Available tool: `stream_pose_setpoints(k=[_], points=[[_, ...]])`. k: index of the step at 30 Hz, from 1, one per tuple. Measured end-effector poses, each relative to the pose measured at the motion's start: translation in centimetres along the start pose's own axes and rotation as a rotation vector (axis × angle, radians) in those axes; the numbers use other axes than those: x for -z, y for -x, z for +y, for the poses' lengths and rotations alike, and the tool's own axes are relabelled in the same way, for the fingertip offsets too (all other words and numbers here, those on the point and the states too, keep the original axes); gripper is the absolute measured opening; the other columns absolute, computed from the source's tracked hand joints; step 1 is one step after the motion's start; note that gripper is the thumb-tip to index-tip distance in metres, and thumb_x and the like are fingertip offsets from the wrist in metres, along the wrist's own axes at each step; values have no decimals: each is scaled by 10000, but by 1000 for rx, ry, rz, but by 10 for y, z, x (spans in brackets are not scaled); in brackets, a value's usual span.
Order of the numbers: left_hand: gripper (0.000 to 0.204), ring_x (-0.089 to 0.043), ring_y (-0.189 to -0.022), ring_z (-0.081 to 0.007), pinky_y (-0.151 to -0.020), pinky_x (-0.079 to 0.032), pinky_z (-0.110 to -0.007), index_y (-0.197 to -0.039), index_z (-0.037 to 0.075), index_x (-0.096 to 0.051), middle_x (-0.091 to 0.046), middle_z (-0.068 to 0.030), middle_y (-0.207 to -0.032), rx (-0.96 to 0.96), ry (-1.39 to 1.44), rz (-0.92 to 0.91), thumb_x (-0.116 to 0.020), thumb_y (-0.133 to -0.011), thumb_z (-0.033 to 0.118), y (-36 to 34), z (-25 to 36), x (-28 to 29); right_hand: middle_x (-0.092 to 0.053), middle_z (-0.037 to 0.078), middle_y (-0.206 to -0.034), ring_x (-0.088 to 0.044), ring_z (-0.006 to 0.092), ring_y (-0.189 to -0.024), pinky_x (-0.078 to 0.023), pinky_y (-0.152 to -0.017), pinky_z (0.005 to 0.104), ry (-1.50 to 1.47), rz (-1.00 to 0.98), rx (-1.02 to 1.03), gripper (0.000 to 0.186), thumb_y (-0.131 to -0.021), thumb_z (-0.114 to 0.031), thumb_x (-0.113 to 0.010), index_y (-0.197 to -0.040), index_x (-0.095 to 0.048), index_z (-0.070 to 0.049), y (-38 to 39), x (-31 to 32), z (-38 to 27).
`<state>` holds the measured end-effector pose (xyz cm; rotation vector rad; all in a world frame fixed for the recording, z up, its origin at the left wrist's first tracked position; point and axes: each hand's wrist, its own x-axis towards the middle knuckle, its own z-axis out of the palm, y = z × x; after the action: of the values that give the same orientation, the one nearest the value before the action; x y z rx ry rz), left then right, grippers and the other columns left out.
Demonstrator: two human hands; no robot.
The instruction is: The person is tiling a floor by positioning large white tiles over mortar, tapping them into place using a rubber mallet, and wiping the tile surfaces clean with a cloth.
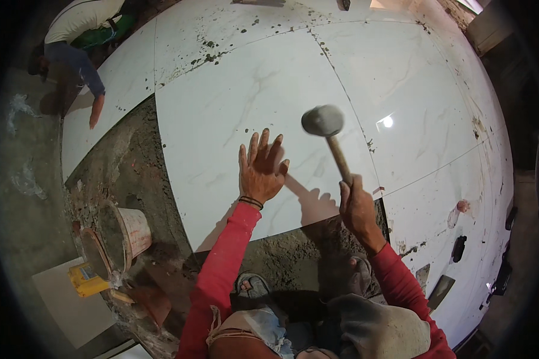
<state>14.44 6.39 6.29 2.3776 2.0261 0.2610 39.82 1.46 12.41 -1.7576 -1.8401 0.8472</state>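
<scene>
My left hand (262, 167) is spread out, palm down, over a large white marbled floor tile (233, 113); whether it presses on the tile or hovers just above I cannot tell. Dark bands circle that wrist. Wrapped round the wooden handle of a rubber mallet (339, 157), my right hand (359, 206) keeps the grey head raised over the same tile, and the head is slightly blurred. A shadow of the right hand and mallet falls on the tile. Wet grey mortar (293, 254) shows along the tile's near edge, by my sandalled feet.
More laid tiles (425, 78) spread right and far, with mortar crumbs along the joints. At the left, two buckets (135, 230), a yellow container (88, 280) and a trowel-like tool (153, 302) stand beside bare mortar. A co-worker (81, 48) bends at the far left, one hand at a tile.
</scene>
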Motion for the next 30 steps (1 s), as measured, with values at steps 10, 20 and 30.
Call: stream_pose_setpoints(k=[10, 20, 30], points=[[627, -244, -1527, -336, -1212, -191, -603, -1585, 236, -350, -274, -89, -1662, 97, -8, 53, -492, -1011, 448, -29, -18, -11, -615, 238, -648, -610, 486, -589, -466, -514, 585, 176, -78, 28, 257, -1054, -257, -511, -1021, -399, -28, -76, -20, 5], [579, -277, -1514, -353, -1203, -209, -611, -1574, 269, -373, -317, -120, -1643, 303, -112, 145, -486, -1023, 404, -86, -136, -23, -564, 230, -1140, -560, 412, -1034, -477, -803, 521, 349, 128, 403, 363, -999, -263, -583, -1261, -532, -16, -151, -62, -19], [560, -219, -1539, -326, -1229, -175, -611, -1578, 342, -339, -273, -70, -1666, 457, -143, 100, -432, -1041, 471, -143, -176, -32, -299, 252, -1605, -237, 441, -1498, -204, -1152, 675, 815, 522, 394, 610, -1000, -512, -469, -1419, -505, -69, -424, -90, 17]])
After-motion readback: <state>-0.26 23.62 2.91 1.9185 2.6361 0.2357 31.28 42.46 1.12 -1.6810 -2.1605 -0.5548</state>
